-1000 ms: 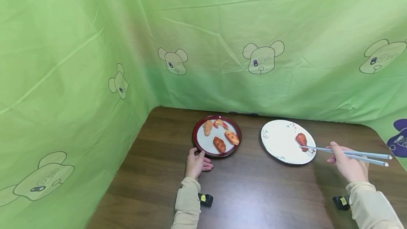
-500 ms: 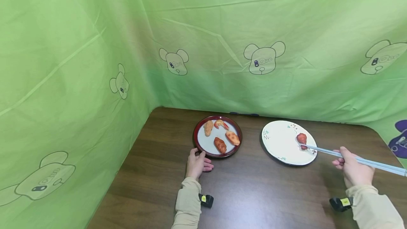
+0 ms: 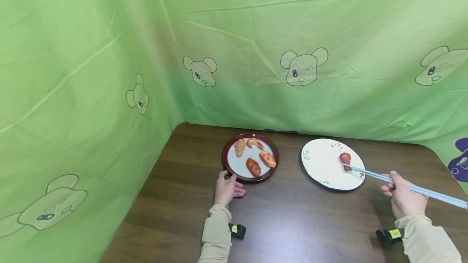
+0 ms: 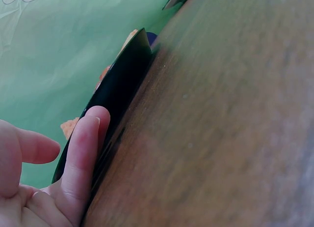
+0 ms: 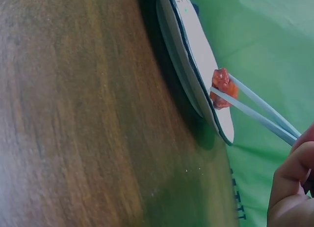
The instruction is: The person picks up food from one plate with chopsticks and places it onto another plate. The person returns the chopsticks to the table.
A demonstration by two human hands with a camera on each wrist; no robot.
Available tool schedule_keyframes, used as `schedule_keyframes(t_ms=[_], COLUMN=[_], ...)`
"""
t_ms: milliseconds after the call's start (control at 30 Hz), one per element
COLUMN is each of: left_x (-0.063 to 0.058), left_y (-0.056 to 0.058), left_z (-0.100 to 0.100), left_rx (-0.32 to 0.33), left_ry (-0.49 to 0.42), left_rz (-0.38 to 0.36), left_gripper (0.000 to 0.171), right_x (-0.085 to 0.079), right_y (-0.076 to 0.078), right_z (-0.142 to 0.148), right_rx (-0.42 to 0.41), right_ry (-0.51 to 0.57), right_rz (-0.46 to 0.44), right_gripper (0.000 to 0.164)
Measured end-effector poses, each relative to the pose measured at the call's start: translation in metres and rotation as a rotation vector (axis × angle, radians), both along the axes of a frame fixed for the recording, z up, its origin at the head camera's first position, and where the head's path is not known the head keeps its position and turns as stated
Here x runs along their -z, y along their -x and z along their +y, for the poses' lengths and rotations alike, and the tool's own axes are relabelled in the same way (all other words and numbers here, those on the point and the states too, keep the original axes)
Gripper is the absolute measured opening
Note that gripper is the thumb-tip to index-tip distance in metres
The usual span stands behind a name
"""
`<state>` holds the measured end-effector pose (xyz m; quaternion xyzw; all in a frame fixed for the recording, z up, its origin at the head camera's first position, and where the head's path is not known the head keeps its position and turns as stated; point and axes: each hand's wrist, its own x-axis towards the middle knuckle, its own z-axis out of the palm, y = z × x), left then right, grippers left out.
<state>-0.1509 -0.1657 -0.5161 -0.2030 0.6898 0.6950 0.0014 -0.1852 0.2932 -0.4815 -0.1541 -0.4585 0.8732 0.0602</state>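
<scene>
My right hand (image 3: 406, 196) holds a pair of light-blue chopsticks (image 3: 382, 177) at the right. Their tips straddle a reddish-brown chicken drumstick (image 3: 345, 160) on the white floral plate (image 3: 321, 167). In the right wrist view, one chopstick (image 5: 257, 118) lies on either side of the drumstick (image 5: 223, 87), near the plate's rim. My left hand (image 3: 225, 188) touches the near-left edge of a dark-red-rimmed plate (image 3: 256, 178). In the left wrist view, a straight finger (image 4: 82, 148) lies against that plate's dark outer side (image 4: 115, 84).
On the red-rimmed plate lie a breaded piece (image 3: 239, 147), a shrimp (image 3: 254, 143), a croissant-like piece (image 3: 253, 167) and a spotted golden piece (image 3: 268, 159). Green cloth (image 3: 252, 52) with bear drawings rises behind and left of the wooden table (image 3: 292, 222).
The chopsticks have swung from spread to nearly aligned in the head view, and the right hand has moved slightly nearer me. The drumstick has shifted slightly on the plate. The left hand stays put.
</scene>
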Motion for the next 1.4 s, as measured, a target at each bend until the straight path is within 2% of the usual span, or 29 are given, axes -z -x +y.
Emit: schedule_keyframes(t_ms=[367, 800, 1067, 1400], left_x=[0.002, 0.001, 0.001, 0.003], left_y=[0.0, 0.0, 0.001, 0.001], left_z=[0.0, -0.001, 0.0, -0.001], left_rx=[0.004, 0.003, 0.001, 0.0], left_ry=[0.014, -0.006, -0.003, 0.005], left_rz=[0.003, 0.007, -0.004, -0.001], left_gripper=[0.054, 0.052, 0.052, 0.052], right_x=[0.0, -0.007, -0.014, -0.028], right_y=[0.001, 0.001, 0.001, 0.003], right_z=[-0.009, -0.027, -0.034, -0.048], right_rx=[0.018, -0.024, -0.085, -0.16], right_ry=[-0.009, -0.089, -0.096, -0.08], right_rz=[0.023, 0.047, 0.041, 0.14], right_gripper=[0.018, 0.019, 0.021, 0.024])
